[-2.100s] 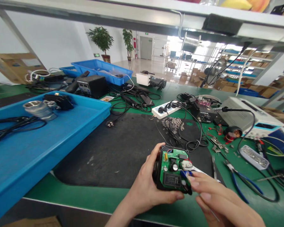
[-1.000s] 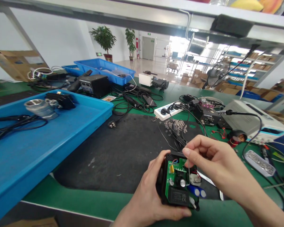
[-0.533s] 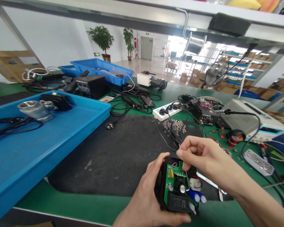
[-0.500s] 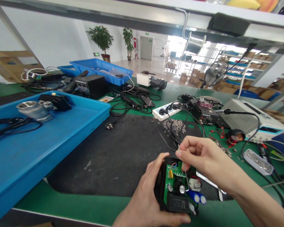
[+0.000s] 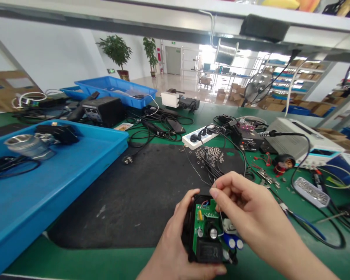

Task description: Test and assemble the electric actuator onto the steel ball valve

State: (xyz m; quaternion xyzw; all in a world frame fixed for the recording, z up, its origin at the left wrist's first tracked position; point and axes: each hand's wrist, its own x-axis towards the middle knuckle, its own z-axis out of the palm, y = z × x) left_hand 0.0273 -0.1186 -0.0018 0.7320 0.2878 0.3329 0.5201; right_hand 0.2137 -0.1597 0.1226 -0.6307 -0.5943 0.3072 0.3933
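My left hand (image 5: 173, 239) is wrapped round a black housing (image 5: 189, 245) with its open side facing up. Inside it sits a green circuit board (image 5: 197, 227) carrying a black block, round capacitors and a yellow part. Two blue capacitors (image 5: 232, 241) stick out at the right. Between the thumb and fingers of my right hand (image 5: 247, 206) is a thin hex key (image 5: 221, 219), held steeply. Its short bent end is down among the parts, beside a round capacitor; whether it engages a screw cannot be seen. My right hand covers the housing's upper right part.
A blue tray (image 5: 76, 171) with metal parts fills the left. Beyond the black mat (image 5: 119, 202) lie a white power strip (image 5: 198, 137), small rings (image 5: 211, 153) and cables. At right are a soldering station (image 5: 247, 140), a bench instrument (image 5: 300, 136) and a small parts dish (image 5: 312, 191).
The view has swung slightly right, so the bench appears shifted left. My right hand has turned a little with the hex key, whose bent end points more to the left. My left hand keeps its hold.
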